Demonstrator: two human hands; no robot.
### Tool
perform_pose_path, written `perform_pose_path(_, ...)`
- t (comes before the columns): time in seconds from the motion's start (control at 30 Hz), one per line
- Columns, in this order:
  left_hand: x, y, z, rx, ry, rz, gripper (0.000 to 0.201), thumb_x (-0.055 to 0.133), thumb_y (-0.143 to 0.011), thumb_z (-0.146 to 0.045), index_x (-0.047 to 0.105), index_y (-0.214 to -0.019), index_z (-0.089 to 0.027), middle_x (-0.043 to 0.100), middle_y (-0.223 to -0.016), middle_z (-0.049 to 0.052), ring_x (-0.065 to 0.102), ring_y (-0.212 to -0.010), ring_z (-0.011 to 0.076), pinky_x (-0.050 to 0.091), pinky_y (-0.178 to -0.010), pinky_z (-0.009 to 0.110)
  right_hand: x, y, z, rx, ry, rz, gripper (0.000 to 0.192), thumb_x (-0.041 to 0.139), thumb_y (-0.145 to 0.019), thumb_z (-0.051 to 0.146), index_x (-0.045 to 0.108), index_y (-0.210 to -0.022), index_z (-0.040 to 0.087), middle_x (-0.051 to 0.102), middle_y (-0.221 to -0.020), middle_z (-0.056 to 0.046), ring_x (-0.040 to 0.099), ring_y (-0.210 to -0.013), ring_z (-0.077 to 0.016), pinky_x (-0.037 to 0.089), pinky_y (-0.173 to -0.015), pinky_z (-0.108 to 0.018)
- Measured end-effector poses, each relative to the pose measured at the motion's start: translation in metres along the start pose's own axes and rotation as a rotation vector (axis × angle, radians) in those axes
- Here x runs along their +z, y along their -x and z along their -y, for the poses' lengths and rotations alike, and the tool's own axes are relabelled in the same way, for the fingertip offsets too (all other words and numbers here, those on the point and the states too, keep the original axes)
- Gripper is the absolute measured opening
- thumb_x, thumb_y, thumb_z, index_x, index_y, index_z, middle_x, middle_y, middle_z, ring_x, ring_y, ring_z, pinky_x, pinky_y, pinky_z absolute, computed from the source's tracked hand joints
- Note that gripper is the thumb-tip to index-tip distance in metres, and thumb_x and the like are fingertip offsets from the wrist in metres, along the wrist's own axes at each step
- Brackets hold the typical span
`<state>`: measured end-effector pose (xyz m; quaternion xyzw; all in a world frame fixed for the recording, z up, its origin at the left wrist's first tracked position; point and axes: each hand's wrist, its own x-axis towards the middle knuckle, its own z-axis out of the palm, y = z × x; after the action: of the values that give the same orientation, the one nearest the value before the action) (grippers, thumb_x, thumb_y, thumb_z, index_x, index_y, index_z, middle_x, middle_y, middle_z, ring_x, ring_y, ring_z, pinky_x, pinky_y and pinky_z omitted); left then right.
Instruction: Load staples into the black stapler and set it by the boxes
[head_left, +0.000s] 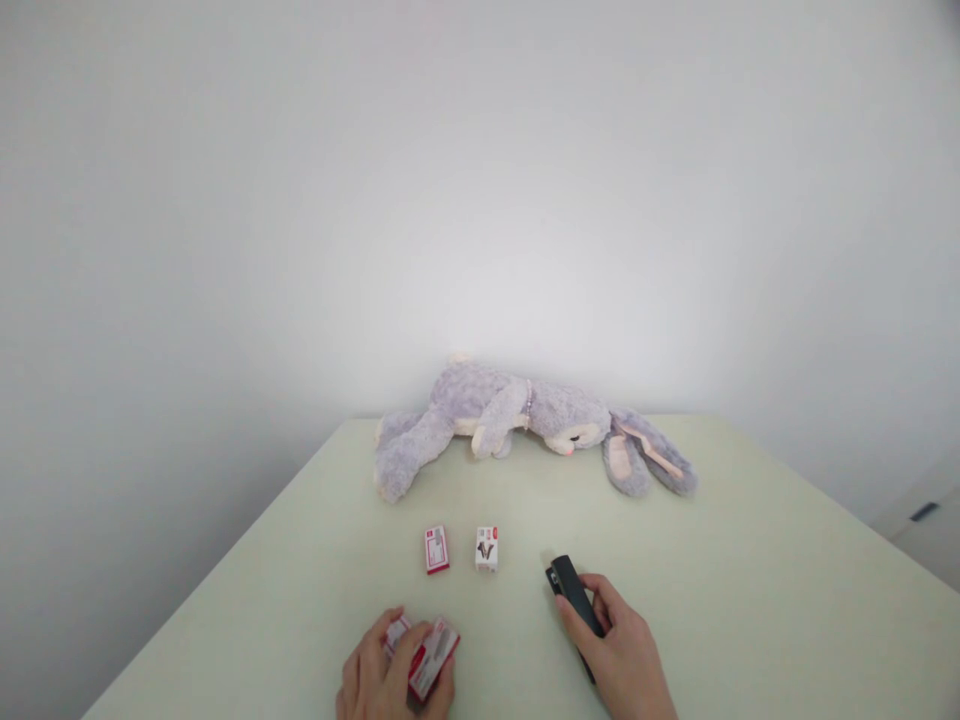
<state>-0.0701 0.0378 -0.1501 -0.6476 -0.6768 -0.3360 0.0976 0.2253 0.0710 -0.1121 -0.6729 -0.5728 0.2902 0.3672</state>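
Observation:
My left hand (376,672) is closed around a red-and-white staple box (435,657), which is tilted between fingers and thumb. A second red-and-white box (397,634) shows partly under the same fingers; I cannot tell whether it is gripped too. My right hand (621,652) has its thumb and fingers wrapped round a black stapler (573,590) at the table's front right. Beyond the left hand lies another small red-and-white box (436,549). Beside that one, a white box with a red corner and a dark picture of clips (487,549) sits apart from both hands.
A lavender plush rabbit (487,400) lies on its side along the far edge of the pale green table (285,560). Behind it rises a plain white wall (480,200). A dark handle (925,511) shows at the far right, off the table.

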Motion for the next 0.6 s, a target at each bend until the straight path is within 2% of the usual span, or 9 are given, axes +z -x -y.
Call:
perform_pose_path(0.1,-0.002,-0.006,0.002,-0.012,0.075,0.017,0.028,0.065,-0.079,-0.032,0.067,-0.105,-0.024,0.055,-0.140,0.015,0.056,-0.124,0.0349,0.049,-0.103,0.058,-0.001,0.000,0.003,-0.010,-0.010,-0.001,0.041,0.054,-0.091,0.063,0.063,-0.110,0.027,0.038,-0.066,0.006,0.048,-0.063,-0.0184,0.034,-0.060,-0.029)
perform_pose_path(0.27,-0.011,-0.016,0.004,0.020,0.315,0.225,0.025,0.059,-0.077,-0.021,0.062,-0.101,-0.024,0.038,-0.159,0.010,0.049,-0.139,0.0282,0.052,-0.106,0.046,-0.002,0.001,0.002,-0.016,-0.003,0.001,0.041,0.054,-0.091,0.062,0.064,-0.109,0.026,0.038,-0.066,0.007,0.048,-0.063,-0.0180,0.034,-0.060,-0.028)
perform_pose_path(0.37,-0.011,-0.021,0.007,0.057,0.329,0.238,0.037,0.064,-0.078,-0.024,0.061,-0.115,-0.025,0.028,-0.165,0.010,0.041,-0.146,0.0311,0.047,-0.112,0.052,-0.001,0.000,-0.001,-0.008,-0.007,-0.008,0.042,0.056,-0.090,0.062,0.065,-0.109,0.026,0.038,-0.065,0.007,0.048,-0.062,-0.0175,0.033,-0.059,-0.027)
perform_pose_path(0.43,-0.005,-0.023,0.013,0.047,0.274,0.208,0.054,0.067,-0.081,-0.029,0.053,-0.133,-0.026,0.029,-0.165,0.012,0.037,-0.148,0.0336,0.042,-0.116,0.057,0.001,0.000,-0.002,-0.004,-0.017,-0.014,0.042,0.057,-0.089,0.062,0.065,-0.109,0.026,0.038,-0.064,0.007,0.047,-0.061,-0.0170,0.032,-0.059,-0.027)
perform_pose_path(0.5,0.004,-0.023,0.019,0.040,0.235,0.214,0.071,0.066,-0.085,-0.034,0.038,-0.149,-0.025,0.033,-0.163,0.014,0.038,-0.148,0.0340,0.040,-0.118,0.059,0.001,-0.001,-0.003,-0.014,-0.028,-0.017,0.042,0.057,-0.089,0.061,0.066,-0.109,0.026,0.038,-0.064,0.008,0.047,-0.061,-0.0167,0.032,-0.058,-0.026)
perform_pose_path(0.6,0.013,-0.023,0.021,0.038,0.202,0.252,0.080,0.061,-0.090,-0.039,0.022,-0.159,-0.025,0.040,-0.159,0.014,0.041,-0.146,0.0326,0.040,-0.118,0.058,0.001,-0.001,-0.002,-0.029,-0.023,-0.023,0.042,0.057,-0.089,0.062,0.066,-0.109,0.026,0.038,-0.064,0.008,0.047,-0.061,-0.0167,0.032,-0.059,-0.026)
